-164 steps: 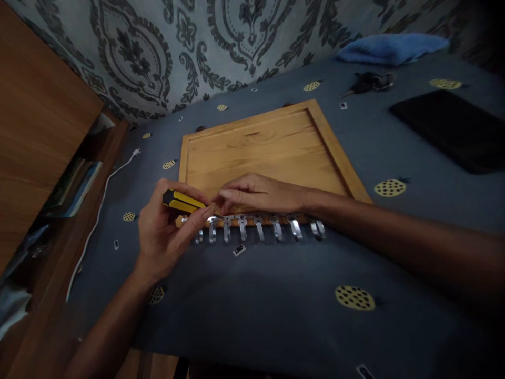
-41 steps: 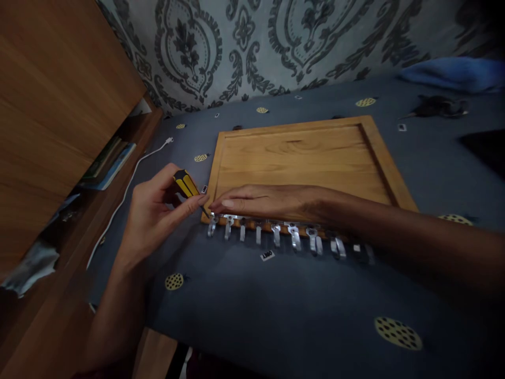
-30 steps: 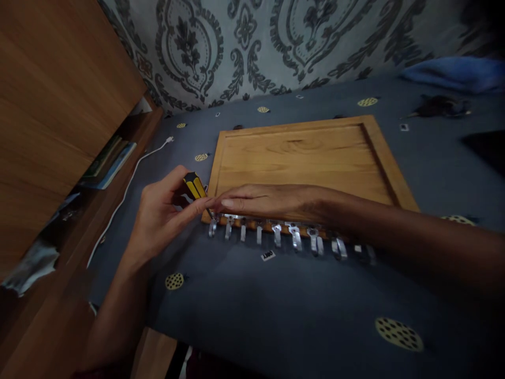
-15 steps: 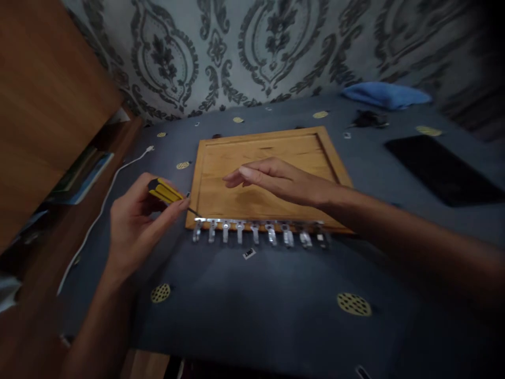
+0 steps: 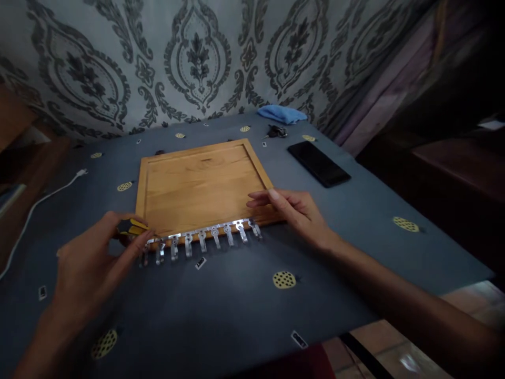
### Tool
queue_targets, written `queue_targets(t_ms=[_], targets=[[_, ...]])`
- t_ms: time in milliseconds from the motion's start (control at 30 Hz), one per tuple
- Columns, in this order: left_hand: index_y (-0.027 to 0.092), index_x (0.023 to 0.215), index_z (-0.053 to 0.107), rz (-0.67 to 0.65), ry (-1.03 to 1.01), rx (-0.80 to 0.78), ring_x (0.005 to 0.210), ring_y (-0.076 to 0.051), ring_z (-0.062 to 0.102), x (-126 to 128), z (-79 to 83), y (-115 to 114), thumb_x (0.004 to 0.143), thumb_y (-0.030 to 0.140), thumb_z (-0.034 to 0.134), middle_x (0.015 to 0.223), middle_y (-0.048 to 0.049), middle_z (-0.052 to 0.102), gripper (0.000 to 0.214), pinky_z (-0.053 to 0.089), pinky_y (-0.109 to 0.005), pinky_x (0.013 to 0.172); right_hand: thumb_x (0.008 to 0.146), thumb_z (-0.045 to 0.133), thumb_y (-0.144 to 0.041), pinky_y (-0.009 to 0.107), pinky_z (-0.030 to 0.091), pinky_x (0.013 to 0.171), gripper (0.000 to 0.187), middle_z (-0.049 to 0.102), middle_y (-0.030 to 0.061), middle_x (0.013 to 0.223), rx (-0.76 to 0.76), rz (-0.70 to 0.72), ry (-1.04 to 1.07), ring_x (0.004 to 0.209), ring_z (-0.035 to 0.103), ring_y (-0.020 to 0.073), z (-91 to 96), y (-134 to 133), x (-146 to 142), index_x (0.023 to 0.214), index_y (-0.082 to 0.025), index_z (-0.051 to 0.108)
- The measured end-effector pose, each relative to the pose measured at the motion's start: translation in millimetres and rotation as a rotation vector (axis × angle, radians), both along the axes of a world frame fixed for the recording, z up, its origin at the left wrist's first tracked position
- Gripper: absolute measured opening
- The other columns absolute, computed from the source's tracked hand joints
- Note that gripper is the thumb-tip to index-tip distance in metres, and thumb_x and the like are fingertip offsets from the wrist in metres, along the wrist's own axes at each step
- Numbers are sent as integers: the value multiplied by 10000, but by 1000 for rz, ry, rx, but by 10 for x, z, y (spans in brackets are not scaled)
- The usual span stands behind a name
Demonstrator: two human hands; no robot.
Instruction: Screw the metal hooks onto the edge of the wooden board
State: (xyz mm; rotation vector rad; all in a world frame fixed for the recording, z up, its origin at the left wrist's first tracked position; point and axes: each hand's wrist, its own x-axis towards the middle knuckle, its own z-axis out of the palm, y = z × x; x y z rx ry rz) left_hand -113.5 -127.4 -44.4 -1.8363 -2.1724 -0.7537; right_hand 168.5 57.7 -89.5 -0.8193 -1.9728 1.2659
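My left hand (image 5: 92, 260) grips a yellow and black screwdriver (image 5: 136, 227) at the front left corner of a wooden board (image 5: 201, 184). The screwdriver points toward the left end of a metal hook rail (image 5: 202, 237); whether its tip touches a screw is hidden. Several silvery hooks hang from this rail, which runs along the board's front edge. Over the board's front right corner is my right hand (image 5: 302, 213), its fingers stretched out and holding nothing. I cannot tell whether its fingertips touch the wood.
A black phone (image 5: 319, 164) lies to the right of the board. Behind it are a bunch of keys (image 5: 276, 131) and a blue cloth (image 5: 282, 113). A white cable (image 5: 43, 197) runs along the left of the blue-grey tablecloth (image 5: 236, 310), below a patterned wall (image 5: 197, 58).
My view has turned to the right. My right hand has moved from over the board's middle to its front right corner. My left hand keeps the screwdriver at the rail's left end.
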Motion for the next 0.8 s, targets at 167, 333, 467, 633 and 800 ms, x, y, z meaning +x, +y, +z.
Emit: queue_targets(t_ms=[167, 333, 467, 633, 800], targets=[[234, 982, 597, -196, 100, -13, 555, -141, 684, 159, 91, 143, 1004, 582, 439, 718, 26, 702, 383, 491, -249, 506, 972, 492, -656, 398, 578, 979, 521, 797, 72, 1055, 28, -6, -2, 1025, 749, 241, -19, -44, 66, 1011, -225, 781], [197, 1018, 581, -362, 100, -28, 589, -108, 668, 373, 123, 368, 1023, 460, 484, 784, 15, 696, 280, 504, -200, 561, 1011, 474, -586, 353, 604, 917, 471, 797, 64, 1035, 125, -3, 20, 1000, 755, 215, 12, -76, 141, 1056, -220, 769], [194, 1020, 589, -440, 44, -26, 689, -109, 706, 532, 138, 532, 1020, 386, 516, 864, 3, 721, 205, 534, -188, 635, 1036, 470, -511, 343, 604, 884, 415, 794, 66, 1035, 185, -46, 24, 964, 756, 202, -25, -97, 264, 1084, -217, 759], [256, 1003, 639, -324, -71, 77, 740, -149, 734, 522, 160, 589, 964, 497, 576, 898, 25, 755, 253, 556, -239, 662, 1051, 471, -378, 307, 574, 785, 341, 767, 58, 878, 372, -35, 52, 827, 733, 170, -81, -131, 468, 997, -187, 748], [255, 964, 679, -130, -373, 140, 771, -176, 733, 307, 44, 549, 849, 515, 697, 938, -8, 760, 285, 578, -269, 664, 1039, 473, -300, 245, 484, 579, 345, 597, -10, 615, 453, -80, -11, 566, 591, 116, -111, -145, 558, 782, -182, 671]])
